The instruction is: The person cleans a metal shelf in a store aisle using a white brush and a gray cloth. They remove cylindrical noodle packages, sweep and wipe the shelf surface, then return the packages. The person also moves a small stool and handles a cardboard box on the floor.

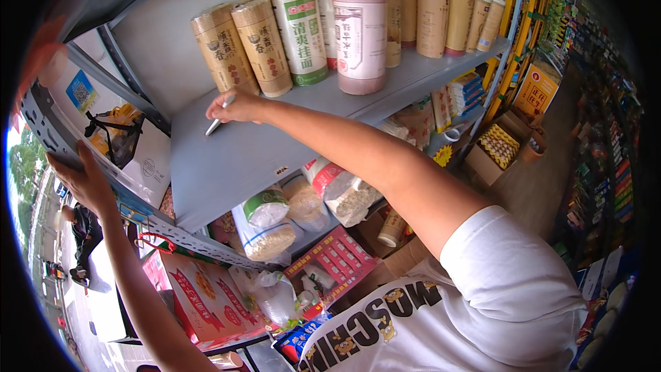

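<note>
My right hand (240, 106) holds a slim white pen-like tool (221, 118). Its tip points down at the bare front-left part of a grey metal shelf (222, 165); I cannot tell exactly what the tool is. Paper-wrapped rolls of dried noodles (263, 46) stand just behind that hand, with a white-and-green roll (304, 36) and a pink-and-white one (360, 36) to the right. At the left, my left hand (90, 183) grips the perforated metal upright (51, 119) of the rack, its thumb and fingers on either side.
Below are bagged goods (268, 237), a red carton (201, 294) and a pink-red display box (335, 268). An open carton of eggs (498, 144) stands on the floor at right. More noodle rolls (434, 20) line the shelf's far end. A person (85, 237) sits outside at left.
</note>
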A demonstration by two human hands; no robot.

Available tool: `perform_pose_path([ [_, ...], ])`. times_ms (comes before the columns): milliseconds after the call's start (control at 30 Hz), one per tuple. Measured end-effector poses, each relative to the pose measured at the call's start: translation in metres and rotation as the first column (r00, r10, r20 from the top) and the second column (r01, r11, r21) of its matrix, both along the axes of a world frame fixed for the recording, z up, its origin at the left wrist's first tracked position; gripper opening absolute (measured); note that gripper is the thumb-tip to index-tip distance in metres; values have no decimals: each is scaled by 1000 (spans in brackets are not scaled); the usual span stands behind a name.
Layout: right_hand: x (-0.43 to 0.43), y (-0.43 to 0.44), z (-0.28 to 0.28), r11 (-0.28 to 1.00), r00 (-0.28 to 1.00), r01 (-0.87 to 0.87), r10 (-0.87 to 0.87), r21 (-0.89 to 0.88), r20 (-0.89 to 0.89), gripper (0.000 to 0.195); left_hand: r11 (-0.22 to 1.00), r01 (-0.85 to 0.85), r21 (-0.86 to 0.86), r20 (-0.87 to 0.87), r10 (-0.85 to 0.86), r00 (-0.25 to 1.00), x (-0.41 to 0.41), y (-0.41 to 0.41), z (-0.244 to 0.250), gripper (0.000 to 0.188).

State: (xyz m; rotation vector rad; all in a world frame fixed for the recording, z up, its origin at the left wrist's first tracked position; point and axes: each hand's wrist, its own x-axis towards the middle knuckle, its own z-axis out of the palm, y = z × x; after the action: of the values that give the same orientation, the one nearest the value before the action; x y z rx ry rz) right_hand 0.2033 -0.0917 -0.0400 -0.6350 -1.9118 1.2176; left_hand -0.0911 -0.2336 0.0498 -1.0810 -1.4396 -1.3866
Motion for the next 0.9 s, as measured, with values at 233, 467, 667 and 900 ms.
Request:
perform_pose_path([
  [233,82,-39,13,998,977,32,-44,61,209,14,1000,7,28,-19,-6,1000,5,-8,-3,79],
  [467,210,-108,80,936,788,344,-330,74,519,20,999,42,12,4,-42,999,5,-11,-1,75],
  [667,169,-91,55,969,974,160,-186,190,126,18,986,-160,46,-133,165,977,-12,-26,10,73],
  [900,167,-80,-4,889,937,290,-339,354,85,14,899,422,120,-305,-371,877,135,-27,24,57],
])
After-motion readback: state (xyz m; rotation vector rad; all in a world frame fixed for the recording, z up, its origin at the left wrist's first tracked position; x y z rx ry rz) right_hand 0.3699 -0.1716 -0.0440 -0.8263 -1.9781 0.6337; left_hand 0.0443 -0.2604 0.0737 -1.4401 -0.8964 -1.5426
